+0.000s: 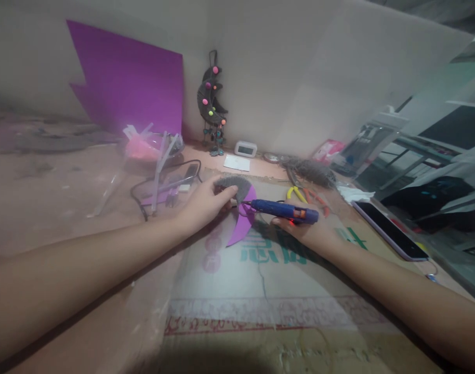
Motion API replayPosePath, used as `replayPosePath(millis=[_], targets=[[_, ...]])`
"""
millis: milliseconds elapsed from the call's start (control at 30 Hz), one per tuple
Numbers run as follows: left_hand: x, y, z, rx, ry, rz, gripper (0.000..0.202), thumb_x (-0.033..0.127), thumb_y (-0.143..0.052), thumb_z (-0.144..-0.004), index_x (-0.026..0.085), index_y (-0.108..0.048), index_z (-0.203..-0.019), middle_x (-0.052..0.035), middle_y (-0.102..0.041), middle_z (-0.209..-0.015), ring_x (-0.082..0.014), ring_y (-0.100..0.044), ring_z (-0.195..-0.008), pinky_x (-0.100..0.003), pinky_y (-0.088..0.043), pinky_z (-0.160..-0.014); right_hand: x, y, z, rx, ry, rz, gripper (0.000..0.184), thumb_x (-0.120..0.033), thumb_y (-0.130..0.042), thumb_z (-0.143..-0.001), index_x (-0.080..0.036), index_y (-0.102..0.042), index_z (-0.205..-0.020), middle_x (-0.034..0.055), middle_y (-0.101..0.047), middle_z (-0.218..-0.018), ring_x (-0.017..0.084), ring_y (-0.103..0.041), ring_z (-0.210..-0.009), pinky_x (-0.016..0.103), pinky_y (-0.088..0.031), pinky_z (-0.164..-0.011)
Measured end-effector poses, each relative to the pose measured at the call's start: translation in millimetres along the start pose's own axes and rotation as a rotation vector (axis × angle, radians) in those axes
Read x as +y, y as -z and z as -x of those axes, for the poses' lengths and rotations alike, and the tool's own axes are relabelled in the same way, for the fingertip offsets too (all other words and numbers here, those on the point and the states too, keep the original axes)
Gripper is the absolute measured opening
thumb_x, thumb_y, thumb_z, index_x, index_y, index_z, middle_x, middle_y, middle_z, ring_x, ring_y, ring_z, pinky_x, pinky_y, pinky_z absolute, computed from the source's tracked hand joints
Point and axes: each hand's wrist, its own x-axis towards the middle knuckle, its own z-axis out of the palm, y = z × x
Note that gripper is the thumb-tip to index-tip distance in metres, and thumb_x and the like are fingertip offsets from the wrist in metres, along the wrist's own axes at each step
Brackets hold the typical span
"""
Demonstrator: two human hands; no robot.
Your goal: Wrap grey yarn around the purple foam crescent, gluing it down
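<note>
My left hand (pixel 221 198) is closed on a crescent-moon cutout (pixel 244 227), thumb on top. Its upper part is wrapped in dark grey yarn (pixel 243 186), while the lower part shows bare purple. In my right hand (pixel 295 224) is a blue hot glue gun (pixel 278 209), a small red light glowing on its underside. The nozzle points left and meets the crescent near the edge of the grey wrapping; whether it touches is too small to tell. My right fingers are partly hidden behind the glue gun.
Printed cardboard (pixel 229 280) lies beneath my hands. Yellow-and-orange-handled pliers (pixel 298 195), grey yarn (pixel 311 171) and a phone (pixel 391 231) are to the right. Glue sticks (pixel 161 166) and a black cable (pixel 133 195) lie left. A finished-looking moon ornament (pixel 212 98) and purple sheet (pixel 140 83) stand behind.
</note>
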Motion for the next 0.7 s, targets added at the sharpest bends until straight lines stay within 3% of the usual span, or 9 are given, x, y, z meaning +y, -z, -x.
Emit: replayPosePath(millis=[333, 700], targets=[[-0.1, 0.8, -0.1, 0.01, -0.015, -0.039, 0.019, 0.033, -0.059, -0.082, 0.017, -0.059, -0.092, 0.0024, -0.058, -0.061, -0.0115, -0.055, -0.054, -0.022, -0.041, -0.052, -0.3, 0.4, -0.2, 0.045, -0.037, 0.024, 0.024, -0.04, -0.066, -0.076, -0.023, -0.052, -0.066, -0.0001, -0.056, -0.058, 0.015, -0.053, -0.053, 0.028, -0.043, -0.049], [-2.5, 1.0, -1.3, 0.004, -0.008, -0.02, 0.019, 0.034, -0.06, -0.081, 0.018, -0.058, -0.092, 0.0022, -0.057, -0.06, -0.0119, -0.053, -0.054, -0.022, -0.04, -0.051, 9.1, -0.7, -1.1, 0.088, 0.017, 0.082, 0.027, -0.04, -0.064, -0.077, -0.023, -0.047, -0.063, -0.0023, -0.053, -0.055, 0.015, -0.052, -0.053, 0.028, -0.041, -0.049]])
